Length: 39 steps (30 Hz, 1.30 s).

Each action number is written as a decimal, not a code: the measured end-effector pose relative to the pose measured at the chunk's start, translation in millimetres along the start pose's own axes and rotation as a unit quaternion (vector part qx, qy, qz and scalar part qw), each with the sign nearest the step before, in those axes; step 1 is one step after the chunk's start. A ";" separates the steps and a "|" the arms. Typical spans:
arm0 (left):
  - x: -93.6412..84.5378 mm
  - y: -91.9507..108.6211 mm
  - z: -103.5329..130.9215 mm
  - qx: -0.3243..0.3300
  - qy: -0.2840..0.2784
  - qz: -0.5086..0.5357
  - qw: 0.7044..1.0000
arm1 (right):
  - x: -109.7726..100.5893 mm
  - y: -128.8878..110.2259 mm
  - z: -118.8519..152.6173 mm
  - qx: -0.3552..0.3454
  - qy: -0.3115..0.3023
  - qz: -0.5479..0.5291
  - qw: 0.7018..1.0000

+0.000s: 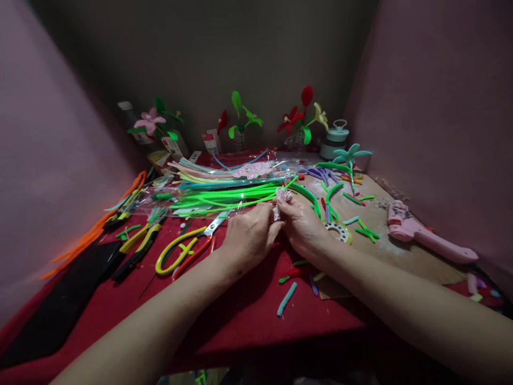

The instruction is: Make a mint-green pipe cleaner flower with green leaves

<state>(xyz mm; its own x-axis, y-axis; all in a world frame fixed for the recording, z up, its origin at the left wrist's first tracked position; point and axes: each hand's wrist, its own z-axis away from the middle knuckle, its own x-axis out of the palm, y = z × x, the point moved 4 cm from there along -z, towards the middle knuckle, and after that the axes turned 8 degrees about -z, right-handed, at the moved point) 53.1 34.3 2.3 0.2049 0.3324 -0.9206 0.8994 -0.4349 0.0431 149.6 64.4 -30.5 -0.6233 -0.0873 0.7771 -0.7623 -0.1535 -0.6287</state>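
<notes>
My left hand [252, 230] and my right hand [302, 222] meet at the middle of the table, fingers closed. Between them pokes out a crumpled bit of clear plastic [282, 195], which both pinch; it looks like the gathered end of a clear bag. Bright green pipe cleaners [224, 197] lie in clear plastic just beyond my left hand. Left of that hand rest scissors [190, 251] with yellow and red handles. Close to my right hand are a perforated round spool [337, 233] and bent green pipe cleaners [308, 197]. My fingertips are partly hidden.
Pliers [140, 246], a black pouch [60, 305] and orange pipe cleaners [96, 232] lie left. A pink glue gun [428, 235] rests on the brown board [385, 251] at right. Pipe-cleaner flowers [298, 120] and a teal-lidded jar [335, 141] stand behind. A blue-green piece [287, 299] lies in front.
</notes>
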 end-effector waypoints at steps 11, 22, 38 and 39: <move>0.8 -8.6 0.3 -0.009 -0.022 0.115 0.993 | 0.2 2.7 3.6 0.036 -0.001 0.003 0.999; 4.3 -14.2 1.8 -0.028 -0.017 0.123 0.992 | -3.5 6.5 0.6 0.048 -0.012 0.017 0.999; -68.2 -193.7 -14.9 -0.216 -0.134 0.020 0.967 | -12.0 2.7 2.5 0.053 0.079 0.082 0.992; -65.9 -219.6 -16.0 -0.252 -0.122 -0.016 0.960 | -12.5 3.6 2.6 0.060 0.080 0.084 0.991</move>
<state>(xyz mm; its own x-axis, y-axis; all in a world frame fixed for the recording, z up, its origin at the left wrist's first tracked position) -151.7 121.3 59.7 0.1333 0.1064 -0.9854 0.9888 0.0536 0.1395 155.1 62.4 -42.4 -0.7662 0.0335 0.6417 -0.6256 -0.2671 -0.7330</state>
